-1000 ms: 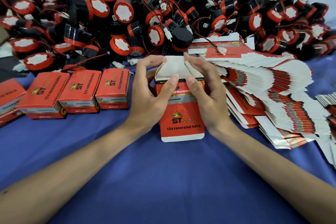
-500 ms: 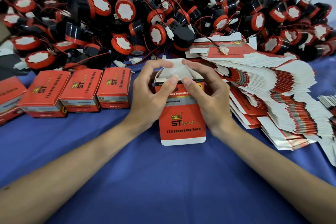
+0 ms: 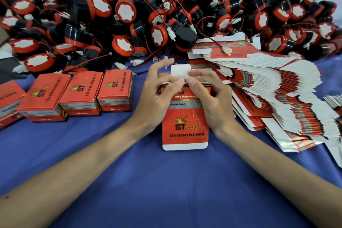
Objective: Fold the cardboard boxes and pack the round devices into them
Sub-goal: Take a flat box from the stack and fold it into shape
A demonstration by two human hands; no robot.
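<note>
One half-folded box (image 3: 185, 126) is standing on the tabletop (image 3: 166, 181), and two grips are pinching its upper end: the left grip (image 3: 157, 98) and the right grip (image 3: 212, 102). Three closed boxes (image 3: 81, 90) are sitting in a row to the left, and a fourth box (image 3: 9, 96) is showing partly at the frame's left edge. Round devices (image 3: 125, 10) are lying heaped behind by the dozens, too many to count. Flat box blanks (image 3: 277, 79) are lying fanned on the right in one large stack, past counting, and a second stack (image 3: 335, 102) is showing at the right edge.

One head-worn camera looks forward and down, close over the blue table (image 3: 166, 190), with the far heap above.
</note>
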